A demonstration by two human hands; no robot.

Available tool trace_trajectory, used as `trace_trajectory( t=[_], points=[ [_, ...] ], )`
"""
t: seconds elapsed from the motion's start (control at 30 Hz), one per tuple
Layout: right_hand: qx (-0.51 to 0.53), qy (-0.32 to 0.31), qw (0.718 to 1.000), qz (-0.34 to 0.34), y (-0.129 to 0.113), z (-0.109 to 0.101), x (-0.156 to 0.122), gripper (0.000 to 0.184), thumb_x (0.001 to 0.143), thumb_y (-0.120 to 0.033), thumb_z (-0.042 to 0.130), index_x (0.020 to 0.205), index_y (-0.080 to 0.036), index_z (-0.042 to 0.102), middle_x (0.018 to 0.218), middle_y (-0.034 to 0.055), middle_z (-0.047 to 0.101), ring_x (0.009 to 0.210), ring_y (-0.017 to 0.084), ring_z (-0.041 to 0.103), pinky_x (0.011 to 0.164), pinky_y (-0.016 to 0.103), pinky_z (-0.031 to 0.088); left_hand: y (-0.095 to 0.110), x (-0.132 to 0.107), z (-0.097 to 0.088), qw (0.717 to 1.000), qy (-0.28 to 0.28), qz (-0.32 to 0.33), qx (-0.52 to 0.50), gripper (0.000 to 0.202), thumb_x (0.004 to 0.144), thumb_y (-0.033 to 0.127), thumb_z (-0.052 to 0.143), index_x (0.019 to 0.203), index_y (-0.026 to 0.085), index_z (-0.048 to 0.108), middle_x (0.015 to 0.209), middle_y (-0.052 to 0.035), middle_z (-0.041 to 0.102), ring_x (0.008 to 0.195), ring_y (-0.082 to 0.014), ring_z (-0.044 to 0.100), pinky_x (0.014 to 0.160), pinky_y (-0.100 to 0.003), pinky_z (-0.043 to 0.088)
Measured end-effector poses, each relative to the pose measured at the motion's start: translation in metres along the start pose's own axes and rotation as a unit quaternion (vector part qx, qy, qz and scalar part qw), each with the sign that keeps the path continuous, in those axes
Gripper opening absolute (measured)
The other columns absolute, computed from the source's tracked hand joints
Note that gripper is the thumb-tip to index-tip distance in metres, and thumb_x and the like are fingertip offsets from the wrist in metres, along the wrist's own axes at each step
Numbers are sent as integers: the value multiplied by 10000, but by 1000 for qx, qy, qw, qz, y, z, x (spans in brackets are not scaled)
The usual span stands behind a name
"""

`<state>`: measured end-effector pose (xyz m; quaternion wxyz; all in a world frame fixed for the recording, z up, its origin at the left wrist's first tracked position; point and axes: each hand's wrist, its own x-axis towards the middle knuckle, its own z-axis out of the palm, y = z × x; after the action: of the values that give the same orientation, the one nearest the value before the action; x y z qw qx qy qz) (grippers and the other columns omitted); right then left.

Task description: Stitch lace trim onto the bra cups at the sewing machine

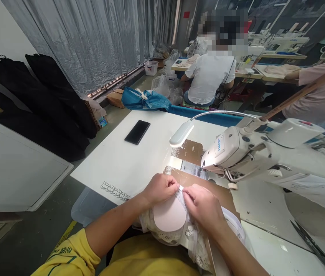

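A white lace bra (162,234) with a smooth pale pink cup (169,216) lies in front of me at the table's near edge. My left hand (162,188) is closed, thumb and finger pinching the narrow white top edge above the cup. Just beside it, my right hand (204,203) pinches the same edge, its fingertips close to those of the left. The lace hangs down toward my lap, partly covered by my right forearm. Beyond my hands stands a white sewing machine (231,147); the bra is apart from its needle area.
A black phone (137,132) lies on the white table (101,161). The lamp (181,134) hangs over brown cardboard (189,150) by the machine. Scissors (313,241) rest at the right. A blue bundle (145,100) sits past the far edge, and a person in white (211,76) sits beyond.
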<state>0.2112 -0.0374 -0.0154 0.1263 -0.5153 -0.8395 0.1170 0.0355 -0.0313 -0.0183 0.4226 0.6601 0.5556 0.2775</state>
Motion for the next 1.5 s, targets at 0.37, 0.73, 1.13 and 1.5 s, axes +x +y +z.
trace_trajectory(
  t=[0.37,0.73,1.13,1.5],
  points=[
    [18,-64,998,16,1,-8,14,264,833,-200,435,626,-198,598,688,20,607,637,144,525,548,247,285,-2,-21,9,926,12,222,304,207,896,201,410,845,163,607,775,-36,581,654,-142,520,569,-255,378],
    [26,-117,993,7,1,-19,29,205,721,-120,444,541,-190,510,613,4,587,591,132,490,533,242,262,-11,-5,29,896,-37,212,389,180,794,61,426,838,137,583,686,-50,573,532,-158,506,475,-271,331],
    [32,-127,991,25,-2,-22,26,230,763,-150,423,600,-197,578,658,9,608,648,150,528,548,241,290,-5,-18,7,914,-41,218,339,195,824,186,463,642,159,529,652,-37,583,574,-147,512,521,-271,338],
    [12,-132,991,24,-1,-17,26,215,725,-110,429,603,-190,587,676,14,624,665,150,543,566,242,297,-3,-10,29,925,-44,175,333,208,880,239,448,893,180,647,736,-40,662,629,-167,572,518,-265,317]
  ],
)
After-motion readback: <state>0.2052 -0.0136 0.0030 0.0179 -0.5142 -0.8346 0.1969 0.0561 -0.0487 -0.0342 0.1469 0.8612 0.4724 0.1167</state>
